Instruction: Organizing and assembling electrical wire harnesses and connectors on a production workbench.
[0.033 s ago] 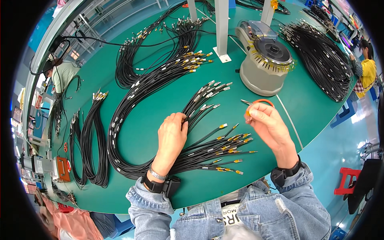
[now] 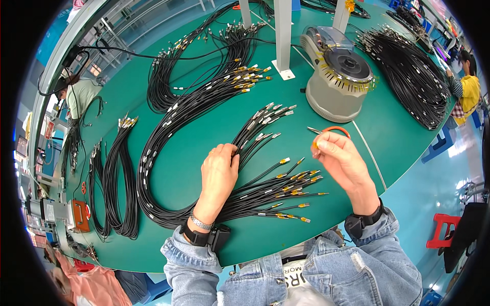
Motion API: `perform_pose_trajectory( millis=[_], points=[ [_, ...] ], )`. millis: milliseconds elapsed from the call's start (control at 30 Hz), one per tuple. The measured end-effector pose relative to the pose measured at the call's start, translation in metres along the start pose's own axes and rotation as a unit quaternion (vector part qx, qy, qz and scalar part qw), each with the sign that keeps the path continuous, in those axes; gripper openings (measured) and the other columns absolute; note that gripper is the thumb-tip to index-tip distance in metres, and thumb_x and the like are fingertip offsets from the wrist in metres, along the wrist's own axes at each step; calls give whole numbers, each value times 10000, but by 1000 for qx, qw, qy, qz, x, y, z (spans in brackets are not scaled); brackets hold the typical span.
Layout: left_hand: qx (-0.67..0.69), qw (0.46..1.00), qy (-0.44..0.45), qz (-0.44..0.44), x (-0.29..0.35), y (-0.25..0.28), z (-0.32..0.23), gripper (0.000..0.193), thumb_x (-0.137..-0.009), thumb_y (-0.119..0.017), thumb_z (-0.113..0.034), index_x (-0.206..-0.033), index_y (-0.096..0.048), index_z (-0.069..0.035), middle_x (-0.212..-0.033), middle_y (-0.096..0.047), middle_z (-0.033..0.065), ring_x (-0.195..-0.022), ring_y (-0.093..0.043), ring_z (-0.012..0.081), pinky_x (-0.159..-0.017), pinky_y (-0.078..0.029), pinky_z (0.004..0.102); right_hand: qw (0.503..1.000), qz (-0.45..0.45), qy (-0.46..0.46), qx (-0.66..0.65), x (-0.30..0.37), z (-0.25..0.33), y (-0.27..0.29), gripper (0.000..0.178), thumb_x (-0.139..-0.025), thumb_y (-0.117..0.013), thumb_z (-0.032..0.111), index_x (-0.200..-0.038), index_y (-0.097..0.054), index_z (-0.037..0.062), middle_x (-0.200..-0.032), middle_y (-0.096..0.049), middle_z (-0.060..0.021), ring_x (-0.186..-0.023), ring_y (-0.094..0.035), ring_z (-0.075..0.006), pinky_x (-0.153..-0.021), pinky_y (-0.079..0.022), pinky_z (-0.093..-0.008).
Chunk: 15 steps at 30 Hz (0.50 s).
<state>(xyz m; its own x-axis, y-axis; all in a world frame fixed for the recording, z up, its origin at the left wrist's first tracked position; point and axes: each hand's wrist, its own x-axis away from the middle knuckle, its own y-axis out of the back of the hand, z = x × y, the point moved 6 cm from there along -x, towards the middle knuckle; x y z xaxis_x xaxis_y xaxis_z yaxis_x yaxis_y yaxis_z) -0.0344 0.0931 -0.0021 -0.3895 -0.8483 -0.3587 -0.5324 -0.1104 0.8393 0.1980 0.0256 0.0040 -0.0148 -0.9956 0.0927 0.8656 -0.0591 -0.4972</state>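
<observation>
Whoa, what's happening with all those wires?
A person's left hand holds some black cables with pale ends, while the right hand pinches a small yellow piece. Other cable ends nearby have yellow bits on them. Orange-handled scissors are just beyond the right hand, and a grey machine stands farther back on the green table.

"How is the scene lit?"
"Brightly; faint shadows are cast on the tabletop (image 2: 204, 127), glare off the floor (image 2: 453, 149)."
"Distortion?"
"Straight edges are bent near the sides; corners are blackened."
</observation>
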Motion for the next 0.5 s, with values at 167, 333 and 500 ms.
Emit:
perform_pose_trajectory(
  millis=[167, 333, 500],
  points=[
    [-72, 992, -54, -92, -6, 17, -12, 105, -762, -627, -14, -847, -565, -9, -781, -595, 80, -659, -568, 200, -609, -464, 316, 1000, -12, -3, -15, 3, -4, 2, 134, -823, -633, 171, -824, -573, 51, -776, -546, -30, -761, -477, -126, -718, -375, -259],
    [354, 921, 156, 34, -19, -3, -20, 83, -820, -599, -35, -896, -584, -6, -763, -599, 36, -647, -533, 81, -579, -438, 236, 998, -48, 11, -49, 7, -7, 6, 138, -822, -632, 175, -831, -570, 53, -789, -548, -32, -760, -476, -126, -712, -374, -260],
    [382, 919, 66, 64, -40, -6, -71, 113, -822, -610, -39, -927, -603, 3, -750, -597, 31, -649, -527, 52, -557, -425, 201, 991, -78, 64, -88, 13, -9, 1, 120, -826, -629, 147, -852, -571, 46, -806, -554, -32, -776, -489, -124, -730, -384, -261]
  ],
)
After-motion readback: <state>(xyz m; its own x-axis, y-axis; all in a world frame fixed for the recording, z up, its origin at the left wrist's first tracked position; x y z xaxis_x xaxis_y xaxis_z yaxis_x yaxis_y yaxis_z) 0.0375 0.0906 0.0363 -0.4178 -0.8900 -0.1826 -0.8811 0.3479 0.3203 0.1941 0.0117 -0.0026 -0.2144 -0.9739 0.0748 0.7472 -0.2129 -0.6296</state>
